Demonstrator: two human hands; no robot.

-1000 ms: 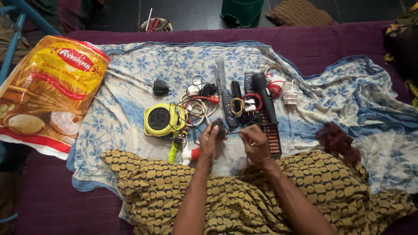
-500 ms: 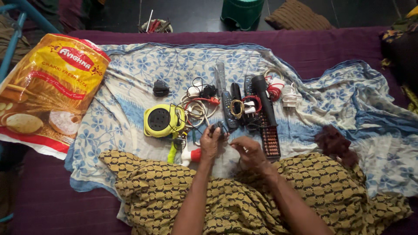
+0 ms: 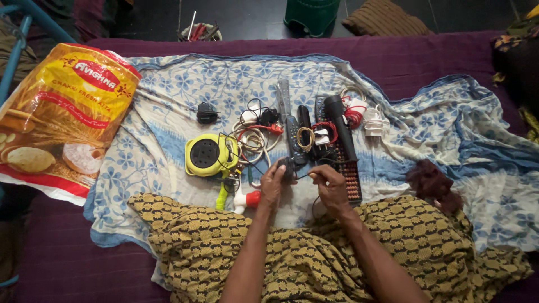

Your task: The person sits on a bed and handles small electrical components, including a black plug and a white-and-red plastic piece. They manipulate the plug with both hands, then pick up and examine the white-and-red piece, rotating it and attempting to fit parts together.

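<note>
On the floral cloth [image 3: 168,146] | our left hand [image 3: 273,185] closed on small black plug [image 3: 285,166] | right hand [image 3: 331,188] pinches its thin wire [image 3: 306,175] | risk: pull snags tangled cables [image 3: 252,140], dragging remotes [image 3: 295,134]

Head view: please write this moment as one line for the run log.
left hand: grips small black part | right hand: pinches thin black wire | near: yellow extension reel, remotes | surface: floral cloth

Yellow flour sack [image 3: 62,118] lay at the cloth's [image 3: 185,90] left edge, green stool [image 3: 312,14] beyond its far edge, dark rag [image 3: 431,180] near its right edge
</note>
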